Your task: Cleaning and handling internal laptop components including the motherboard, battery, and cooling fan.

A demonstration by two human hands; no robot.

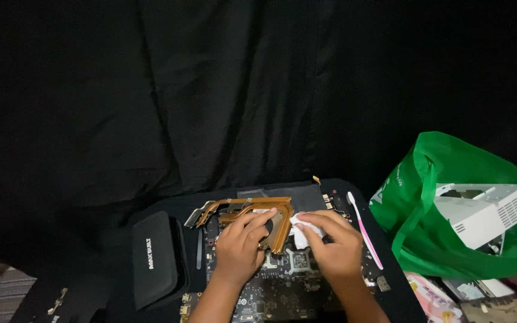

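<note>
Head view: looking down at a dark counter (121, 299), black cloth hung behind.
Left hand (242, 242): grip is closed down on the copper heatpipe assembly (252, 210), fingers curled over its middle bars, pinning it flat.
Right hand (330, 242): grip pinched narrow around a small white wipe (302, 230), pressed just beside the left fingertips.
Where it sits: heatpipe lies on the laptop board (288, 281), right under both grips.
Handling guess: looks light and stiff, but the thin pipes would probably bend if twisted. I'd hold the flat plates, not the long pipe ends.
Wipe: soft, crumpled, no weight to speak of.
Off to the left grip's side: black zip case (154, 257).
Past the right grip: pink toothbrush (363, 230), then a green bag (450, 173) with a white device (480, 212) in it.
</note>
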